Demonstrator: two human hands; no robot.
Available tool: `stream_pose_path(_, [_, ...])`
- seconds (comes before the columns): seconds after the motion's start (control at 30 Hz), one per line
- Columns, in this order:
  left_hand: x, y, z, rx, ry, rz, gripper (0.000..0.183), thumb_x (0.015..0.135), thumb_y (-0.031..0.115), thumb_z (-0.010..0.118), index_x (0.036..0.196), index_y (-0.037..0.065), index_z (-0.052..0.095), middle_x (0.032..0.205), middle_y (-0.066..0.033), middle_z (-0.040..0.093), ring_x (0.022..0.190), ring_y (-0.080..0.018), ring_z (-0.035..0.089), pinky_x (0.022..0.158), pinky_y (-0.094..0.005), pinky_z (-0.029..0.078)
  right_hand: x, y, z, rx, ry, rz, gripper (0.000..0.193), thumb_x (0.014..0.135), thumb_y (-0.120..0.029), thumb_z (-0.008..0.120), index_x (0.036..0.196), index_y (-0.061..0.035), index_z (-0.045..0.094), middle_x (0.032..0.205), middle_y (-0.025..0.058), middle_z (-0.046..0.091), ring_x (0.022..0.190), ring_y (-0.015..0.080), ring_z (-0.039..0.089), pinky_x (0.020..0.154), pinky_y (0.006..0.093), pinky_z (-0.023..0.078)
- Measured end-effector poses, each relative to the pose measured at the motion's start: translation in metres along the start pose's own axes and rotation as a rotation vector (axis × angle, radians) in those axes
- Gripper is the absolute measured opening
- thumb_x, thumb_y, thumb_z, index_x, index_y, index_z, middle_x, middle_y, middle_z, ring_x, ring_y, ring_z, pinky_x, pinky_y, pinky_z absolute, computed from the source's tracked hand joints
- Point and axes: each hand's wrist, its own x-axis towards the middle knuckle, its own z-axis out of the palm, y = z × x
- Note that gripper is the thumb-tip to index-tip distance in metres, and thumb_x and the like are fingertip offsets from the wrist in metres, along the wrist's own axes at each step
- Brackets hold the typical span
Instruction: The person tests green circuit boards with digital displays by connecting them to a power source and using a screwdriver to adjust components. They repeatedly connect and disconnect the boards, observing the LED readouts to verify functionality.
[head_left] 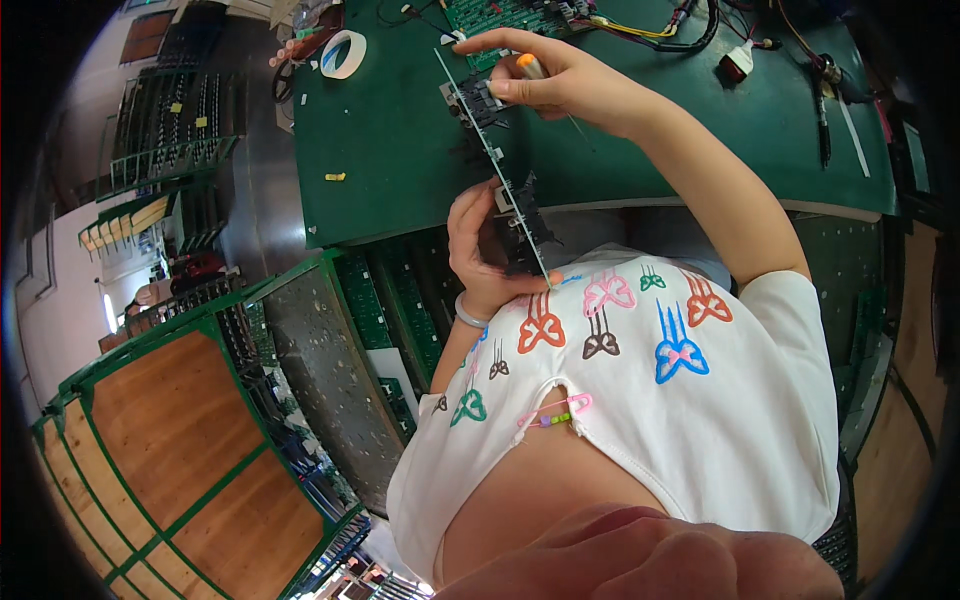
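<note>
A small yellow label [335, 177] lies on the green desk [400, 130]. The left hand [480, 250] grips the circuit board's [497, 165] bottom, edge-on above the desk; the right hand [545, 75] pinches its top.

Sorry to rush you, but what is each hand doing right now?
Left hand: closed around the lower end of the circuit board, held edge-on.
Right hand: grips the board's upper end, an orange-tipped tool in its fingers.
</note>
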Motion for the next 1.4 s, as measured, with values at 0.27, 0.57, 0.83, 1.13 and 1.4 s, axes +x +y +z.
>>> stream_pose_path(0.27, [-0.005, -0.006, -0.003, 0.036, 0.013, 0.031, 0.112, 0.045, 0.030, 0.103, 0.139, 0.000, 0.052, 0.132, -0.0183, 0.053, 0.122, -0.0352, 0.058, 0.106, -0.0451, 0.047, 0.020, -0.020, -0.016, -0.268, -0.315, -0.011, 0.059, 0.098, -0.017, 0.060, 0.152, -0.0322, 0.042, 0.089, -0.0050, 0.053, 0.075, 0.0045, 0.046, 0.059, 0.0196, 0.032])
stream_pose_path(0.57, [-0.008, -0.009, -0.001, 0.067, 0.022, 0.022, 0.113, 0.042, 0.033, 0.102, 0.138, 0.002, 0.053, 0.130, -0.0199, 0.059, 0.120, -0.0356, 0.059, 0.103, -0.0447, 0.048, 0.025, -0.008, -0.014, -0.035, -0.319, 0.014, 0.057, 0.096, -0.020, 0.068, 0.147, -0.0272, 0.043, 0.090, -0.0059, 0.054, 0.073, 0.0032, 0.045, 0.057, 0.0182, 0.029])
stream_pose_path(0.83, [0.027, 0.022, -0.018, 0.321, -0.125, 0.142, 0.101, 0.049, 0.037, 0.100, 0.132, -0.002, 0.058, 0.128, -0.0193, 0.060, 0.115, -0.0350, 0.059, 0.100, -0.0462, 0.046, 0.008, -0.036, -0.023, -0.494, -0.069, -0.275, 0.051, 0.097, -0.013, 0.066, 0.145, -0.0187, 0.050, 0.079, 0.0021, 0.057, 0.075, 0.0111, 0.050, 0.068, 0.0276, 0.044])
stream_pose_path(1.13, [0.026, 0.006, -0.013, 0.796, -0.259, -0.045, 0.087, 0.059, 0.030, 0.090, 0.134, 0.001, 0.058, 0.133, -0.0116, 0.055, 0.119, -0.0333, 0.052, 0.105, -0.0457, 0.042, -0.091, -0.005, -0.120, -1.572, 0.805, 0.480, 0.052, 0.088, -0.043, 0.072, 0.127, -0.0134, 0.055, 0.094, 0.0209, 0.071, 0.089, 0.0428, 0.069, 0.073, 0.0505, 0.055])
stream_pose_path(1.4, [0.030, 0.018, -0.018, 0.788, -0.176, 0.007, 0.084, 0.072, 0.044, 0.084, 0.141, 0.007, 0.053, 0.147, -0.0149, 0.046, 0.130, -0.0362, 0.047, 0.109, -0.0488, 0.040, -0.118, 0.029, -0.146, -1.342, 0.747, 0.246, 0.052, 0.087, -0.025, 0.075, 0.133, -0.0184, 0.053, 0.096, 0.0163, 0.072, 0.088, 0.0427, 0.068, 0.072, 0.0506, 0.052])
